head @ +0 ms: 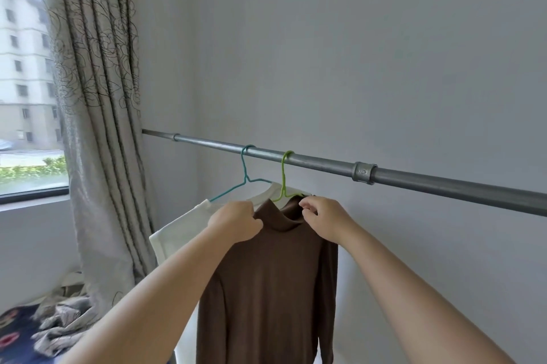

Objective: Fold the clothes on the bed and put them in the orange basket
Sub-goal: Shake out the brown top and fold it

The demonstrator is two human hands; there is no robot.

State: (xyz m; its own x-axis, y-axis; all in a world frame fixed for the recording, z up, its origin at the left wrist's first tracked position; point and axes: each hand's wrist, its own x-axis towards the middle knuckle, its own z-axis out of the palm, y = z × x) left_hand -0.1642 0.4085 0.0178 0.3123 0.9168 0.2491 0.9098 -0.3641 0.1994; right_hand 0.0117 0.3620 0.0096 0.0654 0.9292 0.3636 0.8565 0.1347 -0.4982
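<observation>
Both forearms reached up from the bottom edge toward the rail [325, 163]. Left hand [236, 221] pinched the collar of the brown turtleneck [272, 289] just under the rail; right hand [321, 220] pinched the other side of that collar, by the green hanger [283, 178]. Hands apart, each clamped on fabric.

Progress, my read: early. Brown turtleneck hung on the green hanger, hook over the rail, nothing folded in view. White top [183, 230] hung on the teal hanger [245, 174] just left of it on the rail, untouched. Orange basket not in view. Bed [17, 334] sat well below the rail at lower left, with crumpled grey cloth [59, 325] on it, unfolded.

Around: patterned curtain [97, 97] at the rail's left end, window [23, 82] beyond it. Likely snag: tight collar catching on the hanger.
</observation>
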